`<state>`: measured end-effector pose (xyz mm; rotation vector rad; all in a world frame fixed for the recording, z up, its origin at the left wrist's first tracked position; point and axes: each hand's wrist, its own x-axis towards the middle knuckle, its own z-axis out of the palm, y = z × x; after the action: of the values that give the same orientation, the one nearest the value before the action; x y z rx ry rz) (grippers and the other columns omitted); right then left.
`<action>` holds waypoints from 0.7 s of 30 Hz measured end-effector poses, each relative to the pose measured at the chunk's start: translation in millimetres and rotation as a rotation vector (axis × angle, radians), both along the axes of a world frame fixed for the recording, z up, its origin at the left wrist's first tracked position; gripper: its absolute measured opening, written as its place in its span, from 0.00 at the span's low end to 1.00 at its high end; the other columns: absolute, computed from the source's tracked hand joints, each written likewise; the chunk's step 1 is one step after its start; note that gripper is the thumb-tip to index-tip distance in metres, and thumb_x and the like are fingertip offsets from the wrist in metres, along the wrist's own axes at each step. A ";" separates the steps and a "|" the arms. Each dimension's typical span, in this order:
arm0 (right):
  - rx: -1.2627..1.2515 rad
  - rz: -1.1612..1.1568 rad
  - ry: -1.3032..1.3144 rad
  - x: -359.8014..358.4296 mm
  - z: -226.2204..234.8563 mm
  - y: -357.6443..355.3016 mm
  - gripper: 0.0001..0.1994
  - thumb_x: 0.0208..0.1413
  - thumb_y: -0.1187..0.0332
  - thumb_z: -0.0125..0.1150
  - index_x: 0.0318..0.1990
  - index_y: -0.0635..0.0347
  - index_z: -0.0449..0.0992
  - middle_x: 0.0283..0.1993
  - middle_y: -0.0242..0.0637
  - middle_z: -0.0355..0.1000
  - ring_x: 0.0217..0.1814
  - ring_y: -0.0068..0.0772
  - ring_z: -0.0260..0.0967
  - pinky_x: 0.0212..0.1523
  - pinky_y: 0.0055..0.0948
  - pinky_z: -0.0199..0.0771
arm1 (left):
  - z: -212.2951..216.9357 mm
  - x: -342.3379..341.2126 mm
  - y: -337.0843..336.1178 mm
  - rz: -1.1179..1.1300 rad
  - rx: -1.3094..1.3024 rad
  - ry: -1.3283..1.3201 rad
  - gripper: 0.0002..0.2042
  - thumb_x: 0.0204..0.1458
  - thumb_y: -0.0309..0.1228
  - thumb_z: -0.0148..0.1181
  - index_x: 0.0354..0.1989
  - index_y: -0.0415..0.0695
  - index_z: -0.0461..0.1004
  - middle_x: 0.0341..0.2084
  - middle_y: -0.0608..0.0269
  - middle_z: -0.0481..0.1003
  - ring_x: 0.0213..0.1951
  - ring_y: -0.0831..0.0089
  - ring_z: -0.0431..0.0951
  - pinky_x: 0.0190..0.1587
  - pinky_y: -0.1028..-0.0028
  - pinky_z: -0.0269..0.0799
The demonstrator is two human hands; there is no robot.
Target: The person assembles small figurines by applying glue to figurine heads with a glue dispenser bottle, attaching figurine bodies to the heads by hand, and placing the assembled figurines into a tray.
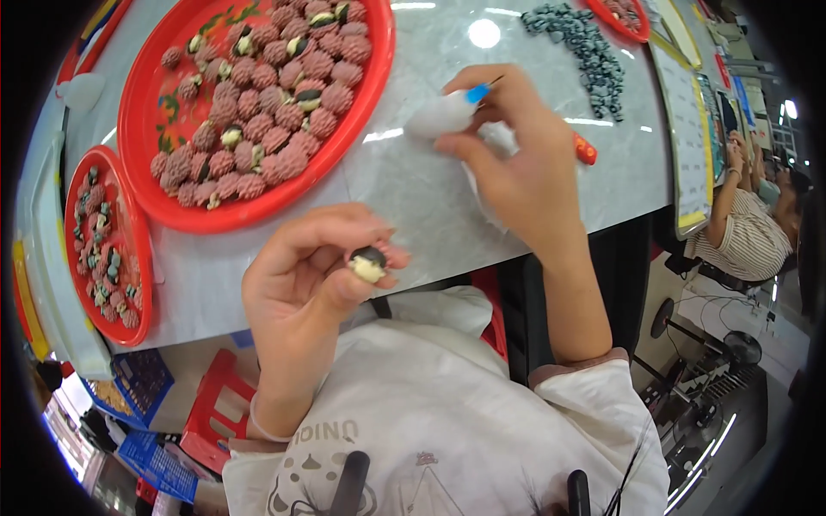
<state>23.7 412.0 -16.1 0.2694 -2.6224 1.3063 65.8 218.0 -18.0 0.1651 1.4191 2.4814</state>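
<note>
My left hand (292,279) pinches a small ridged pink piece with a black-and-cream part (368,265) on it, held up just beyond the table's near edge. In my right hand (538,163) is a white squeeze bottle (439,116) with a blue needle tip (477,93); thumb and fingers close round it and the needle points up and right, away from the pink piece. Ahead on the left lies a large red round tray (194,222) of similar pink pieces (258,77), several with black-and-cream parts on them.
A smaller red tray (144,297) with pink and grey-green pieces stands at the left. Small dark grey-green pieces (585,56) are heaped at the far right, near another red tray (641,33). A red object (585,150) lies behind my right wrist. Another person (740,224) sits at the right.
</note>
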 end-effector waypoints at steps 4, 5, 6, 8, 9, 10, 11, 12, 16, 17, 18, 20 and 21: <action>-0.010 -0.059 0.047 -11.2 9.8 29.1 0.12 0.39 0.83 0.55 0.35 0.65 0.70 0.34 0.34 0.70 0.34 0.23 0.68 0.37 0.19 0.67 | -2.0 -1.4 -5.5 0.018 -0.013 0.002 0.16 0.46 0.32 0.59 0.39 0.33 0.66 0.36 0.52 0.67 0.35 0.68 0.74 0.35 0.76 0.73; 0.071 -0.153 0.110 -19.4 12.5 48.5 0.10 0.40 0.82 0.55 0.34 0.65 0.71 0.33 0.34 0.70 0.34 0.23 0.68 0.36 0.19 0.67 | -1.7 -1.7 -6.5 0.012 -0.008 -0.006 0.16 0.46 0.32 0.59 0.39 0.32 0.66 0.36 0.52 0.67 0.35 0.68 0.74 0.35 0.76 0.73; 0.147 -0.250 0.174 -28.5 14.3 66.5 0.09 0.42 0.80 0.55 0.34 0.65 0.72 0.32 0.34 0.71 0.33 0.23 0.68 0.36 0.20 0.67 | 0.0 -1.5 -6.4 0.003 -0.008 -0.015 0.17 0.46 0.32 0.59 0.38 0.32 0.66 0.36 0.52 0.67 0.35 0.68 0.74 0.34 0.76 0.73; 0.282 -0.287 0.128 -45.0 11.0 86.8 0.08 0.43 0.79 0.55 0.34 0.65 0.72 0.31 0.34 0.71 0.33 0.22 0.68 0.35 0.20 0.67 | 2.5 -3.6 -4.3 -0.014 -0.021 -0.016 0.17 0.46 0.31 0.59 0.38 0.32 0.66 0.36 0.53 0.67 0.35 0.68 0.74 0.34 0.76 0.73; 0.417 -0.323 0.080 -50.2 8.1 92.1 0.08 0.44 0.78 0.55 0.35 0.64 0.73 0.31 0.33 0.71 0.32 0.21 0.67 0.34 0.20 0.67 | 3.7 -4.8 -3.4 -0.031 -0.036 -0.018 0.16 0.46 0.31 0.59 0.38 0.31 0.66 0.35 0.53 0.67 0.35 0.68 0.74 0.34 0.77 0.73; 0.416 -0.317 0.081 -53.7 5.1 95.8 0.08 0.44 0.78 0.55 0.35 0.64 0.73 0.31 0.33 0.71 0.32 0.21 0.67 0.34 0.20 0.67 | 4.7 -6.3 -1.9 -0.025 -0.037 -0.018 0.16 0.46 0.31 0.59 0.38 0.31 0.66 0.35 0.53 0.67 0.35 0.68 0.74 0.34 0.77 0.73; 0.470 -0.281 0.097 -55.9 1.8 98.5 0.09 0.44 0.77 0.55 0.36 0.63 0.73 0.31 0.33 0.71 0.31 0.20 0.67 0.34 0.20 0.66 | 6.0 -7.2 -0.3 -0.040 -0.010 -0.019 0.16 0.46 0.31 0.59 0.38 0.31 0.66 0.35 0.53 0.67 0.35 0.68 0.74 0.34 0.77 0.73; 0.523 -0.245 0.113 -56.9 0.0 99.0 0.10 0.44 0.76 0.56 0.36 0.62 0.73 0.32 0.33 0.71 0.30 0.20 0.66 0.33 0.20 0.66 | 7.2 -7.7 -0.1 -0.055 0.016 -0.021 0.16 0.46 0.31 0.59 0.39 0.30 0.66 0.35 0.53 0.67 0.35 0.69 0.74 0.34 0.77 0.73; 0.392 -0.273 -0.048 -42.5 13.1 86.7 0.08 0.45 0.76 0.55 0.35 0.64 0.73 0.33 0.34 0.71 0.30 0.20 0.65 0.33 0.20 0.66 | 7.3 -7.1 -4.8 -0.031 0.026 -0.032 0.16 0.46 0.30 0.58 0.38 0.31 0.67 0.34 0.54 0.68 0.34 0.69 0.74 0.35 0.77 0.73; 0.056 -0.193 -0.103 -35.6 18.6 82.3 0.08 0.46 0.76 0.54 0.35 0.66 0.73 0.34 0.36 0.71 0.31 0.21 0.65 0.34 0.20 0.65 | 5.6 -7.2 -7.8 -0.033 0.019 -0.028 0.16 0.46 0.30 0.58 0.39 0.30 0.66 0.34 0.53 0.68 0.34 0.69 0.74 0.35 0.77 0.73; -0.280 -0.112 -0.159 -28.4 23.0 78.1 0.07 0.47 0.77 0.52 0.35 0.67 0.72 0.36 0.37 0.70 0.32 0.21 0.65 0.34 0.19 0.65 | 3.8 -7.5 -9.7 -0.035 0.013 -0.024 0.16 0.46 0.29 0.58 0.39 0.30 0.66 0.35 0.53 0.68 0.35 0.69 0.74 0.35 0.77 0.73; -0.482 -0.051 -0.195 -9.1 33.2 67.8 0.08 0.49 0.78 0.50 0.37 0.68 0.71 0.39 0.40 0.68 0.34 0.23 0.64 0.34 0.18 0.65 | 3.3 -7.8 -10.7 -0.033 0.026 -0.029 0.16 0.46 0.29 0.58 0.39 0.30 0.66 0.35 0.52 0.68 0.35 0.69 0.74 0.35 0.78 0.73; -0.683 0.009 -0.219 0.1 35.7 62.3 0.08 0.50 0.78 0.48 0.38 0.69 0.70 0.41 0.43 0.67 0.36 0.24 0.64 0.34 0.17 0.64 | 2.9 -8.1 -10.8 -0.031 0.039 -0.023 0.16 0.47 0.29 0.58 0.39 0.30 0.66 0.36 0.51 0.68 0.35 0.70 0.73 0.35 0.78 0.73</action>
<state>23.8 474.3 19.6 0.0273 -2.1414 2.2250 57.6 207.2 -15.2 0.1645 1.3493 2.4790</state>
